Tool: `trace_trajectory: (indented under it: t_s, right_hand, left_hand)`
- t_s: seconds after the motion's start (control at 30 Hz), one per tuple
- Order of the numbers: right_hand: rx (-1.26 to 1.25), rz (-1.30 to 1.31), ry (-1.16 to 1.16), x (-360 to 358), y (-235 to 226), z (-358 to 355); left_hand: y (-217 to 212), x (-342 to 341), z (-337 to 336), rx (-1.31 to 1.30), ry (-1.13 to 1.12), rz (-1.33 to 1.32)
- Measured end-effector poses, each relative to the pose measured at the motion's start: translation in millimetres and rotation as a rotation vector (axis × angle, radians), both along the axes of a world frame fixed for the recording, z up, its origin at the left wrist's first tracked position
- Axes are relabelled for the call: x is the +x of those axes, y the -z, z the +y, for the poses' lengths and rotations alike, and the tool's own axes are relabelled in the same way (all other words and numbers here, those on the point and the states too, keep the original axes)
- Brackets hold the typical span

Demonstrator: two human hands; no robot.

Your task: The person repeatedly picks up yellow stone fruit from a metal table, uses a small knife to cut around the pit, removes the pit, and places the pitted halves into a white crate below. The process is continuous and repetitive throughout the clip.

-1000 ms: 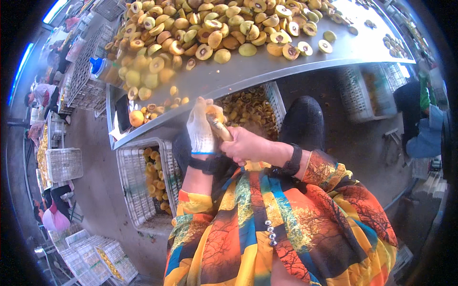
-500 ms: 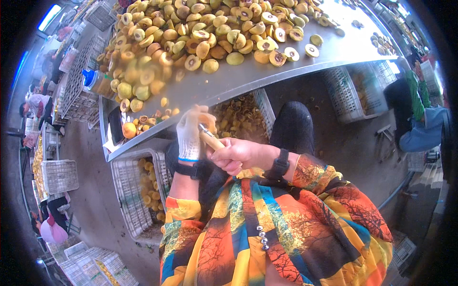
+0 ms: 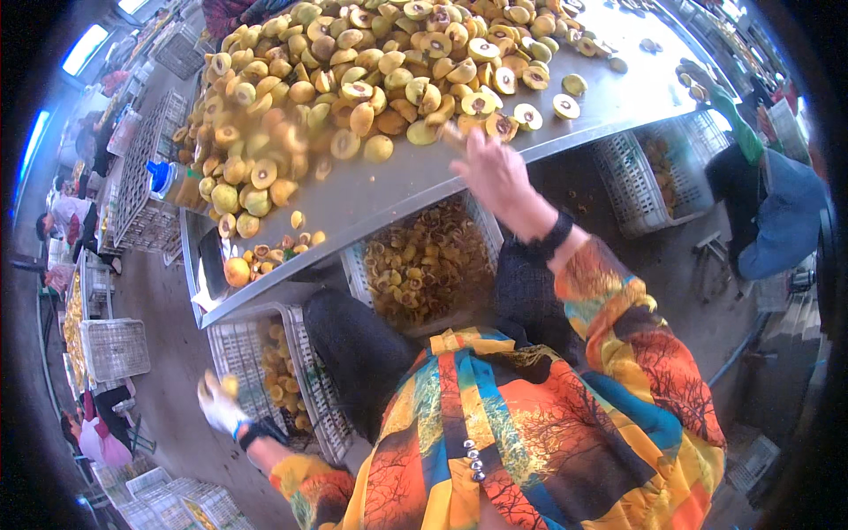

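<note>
My left hand (image 3: 221,408), in a white glove, is out at the lower left beside a white crate of fruit halves. A small yellow fruit piece (image 3: 230,385) shows at its curled fingers. My bare right hand (image 3: 496,175) reaches over the front edge of the metal table (image 3: 389,187). Its fingers are closed round a wooden-handled tool (image 3: 452,138), blurred, with the metal end not visible. Just past it lies a big heap of yellow-brown fruit halves (image 3: 371,84), some showing dark, hollowed centres.
Below the table, a crate (image 3: 358,274) of fruit scraps stands between my knees, and the crate (image 3: 234,353) of halves by my left leg. A phone (image 3: 212,263) and a blue-lidded jar (image 3: 184,185) are at the left. Co-workers sit around; one wears a green sleeve (image 3: 735,124).
My hands were together over the scrap crate, the tool against a fruit in the glove. The left has swung down-left to the side crate; the right has moved up-right to the heap.
</note>
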State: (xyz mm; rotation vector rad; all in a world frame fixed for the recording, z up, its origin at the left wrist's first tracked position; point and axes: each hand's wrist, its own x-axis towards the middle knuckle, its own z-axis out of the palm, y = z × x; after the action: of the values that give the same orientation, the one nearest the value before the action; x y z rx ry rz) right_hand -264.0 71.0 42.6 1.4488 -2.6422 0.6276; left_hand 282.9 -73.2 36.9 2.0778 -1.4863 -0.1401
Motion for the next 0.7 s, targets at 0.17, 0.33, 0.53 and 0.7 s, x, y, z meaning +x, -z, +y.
trace_trajectory:
  t_s: [0.17,0.33,0.53,0.7]
  right_hand:
    - [-0.092,-0.084,0.169,-78,13,-50]
    - [-0.098,0.002,0.091,-122,55,-62]
    - [-0.248,-0.228,-0.047,-45,15,-54]
    - [-0.435,-0.631,-0.198,65,-13,-28]
  left_hand:
    - [18,16,49,-0.048,-0.217,0.652]
    - [50,10,52,0.023,-0.031,0.699]
    - [18,-155,28,0.183,0.545,1.256]
    - [-19,-322,57,0.685,0.744,1.547]
